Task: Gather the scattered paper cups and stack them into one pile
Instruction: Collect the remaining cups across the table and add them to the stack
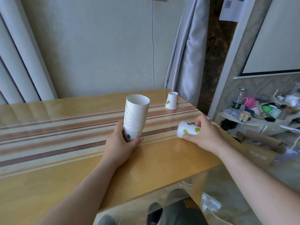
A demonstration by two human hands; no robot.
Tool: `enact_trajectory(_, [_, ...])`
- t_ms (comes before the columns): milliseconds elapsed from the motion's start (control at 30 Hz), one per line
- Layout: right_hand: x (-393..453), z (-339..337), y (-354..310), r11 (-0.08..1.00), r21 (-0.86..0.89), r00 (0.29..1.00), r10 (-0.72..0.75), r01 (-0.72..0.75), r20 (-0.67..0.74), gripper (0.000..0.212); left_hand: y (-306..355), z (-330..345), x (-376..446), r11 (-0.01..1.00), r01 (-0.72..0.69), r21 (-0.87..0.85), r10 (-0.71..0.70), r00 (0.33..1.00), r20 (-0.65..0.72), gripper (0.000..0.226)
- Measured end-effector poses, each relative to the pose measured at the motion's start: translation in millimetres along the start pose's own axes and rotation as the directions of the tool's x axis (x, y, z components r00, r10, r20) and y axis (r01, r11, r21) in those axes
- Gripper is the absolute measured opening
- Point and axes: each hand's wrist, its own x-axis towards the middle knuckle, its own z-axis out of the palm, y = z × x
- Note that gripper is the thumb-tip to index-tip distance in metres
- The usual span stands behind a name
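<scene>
A tall stack of white paper cups [136,114] with green leaf prints stands upright, mouth up, on the striped table [65,127]. My left hand [120,143] grips the stack at its base. My right hand [206,135] holds a single paper cup [186,129] lying on its side, mouth pointing left toward the stack, just above the table's right edge. Another single cup [171,102] sits upside down near the table's far right corner, apart from both hands.
The table's right edge and glass overhang run close under my right arm. A low white shelf [259,122] to the right carries mugs, a water bottle [236,103] and clutter. A cardboard box [259,148] lies on the floor beside the table. Curtains hang behind.
</scene>
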Motion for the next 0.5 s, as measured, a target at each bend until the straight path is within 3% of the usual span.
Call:
enact_trajectory(67, [-3.5, 1.0, -4.2, 0.99, -0.139, 0.998, 0.0, 0.009, 0.065, 0.067, -0.1, 0.0, -1.0, 1.0, 0.001, 0.001, -0.001, 1.0, 0.001, 0.058])
enact_trajectory(133, [-2.8, -7.5, -9.9, 0.956, -0.29, 0.984, 0.009, 0.044, 0.178, 0.094, -0.9, -0.1, -1.1, 1.0, -0.001, -0.002, 0.001, 1.0, 0.002, 0.059])
enact_trajectory(167, [-2.3, -11.8, -15.8, 0.96, -0.276, 0.978, 0.005, 0.054, 0.209, 0.104, -1.0, -0.1, -0.8, 1.0, -0.002, -0.004, 0.002, 1.0, 0.002, 0.059])
enact_trajectory(200, [-1.8, -15.0, -24.2, 0.983, -0.176, 0.979, -0.021, 0.057, 0.202, 0.109, -0.9, -0.4, -0.7, 1.0, -0.006, -0.007, 0.006, 1.0, 0.003, 0.06])
enact_trajectory(267, [-1.9, -20.8, -47.2, 0.957, 0.288, 0.991, -0.068, 0.031, 0.119, 0.103, -0.7, -0.1, 0.1, 1.0, -0.016, -0.009, 0.016, 1.0, 0.002, 0.062])
enact_trajectory(300, [-2.3, -23.3, -60.4, 0.822, 0.57, 0.995, -0.072, 0.017, 0.075, 0.097, -0.6, 0.0, 0.5, 1.0, -0.016, -0.012, 0.016, 1.0, 0.004, 0.063])
enact_trajectory(333, [-0.8, -25.1, -73.2, 0.616, 0.788, 0.996, -0.063, -0.005, 0.056, 0.089, -0.7, 0.3, 1.0, 1.0, -0.017, -0.016, 0.017, 1.0, 0.007, 0.063])
enact_trajectory(367, [1.0, -28.1, -86.5, 0.415, 0.909, 0.996, -0.064, -0.025, 0.056, 0.077, -1.1, 0.6, 1.2, 1.0, -0.019, -0.019, 0.019, 1.0, 0.011, 0.063])
enact_trajectory(400, [3.0, -30.8, -98.9, 0.282, 0.959, 0.995, -0.088, -0.02, 0.047, 0.062, -1.1, 0.6, 0.9, 1.0, -0.022, -0.019, 0.022, 1.0, 0.014, 0.064])
enact_trajectory(433, [3.3, -32.8, -111.1, 0.22, 0.975, 0.991, -0.129, 0.001, 0.028, 0.048, -0.6, 0.3, 0.2, 0.999, -0.027, -0.017, 0.027, 1.0, 0.015, 0.066])
enact_trajectory(500, [5.4, -29.9, -127.8, 0.224, 0.973, 0.977, -0.213, 0.05, -0.001, 0.037, 0.2, -0.8, -1.5, 0.999, -0.05, -0.009, 0.051, 0.999, 0.003, 0.072])
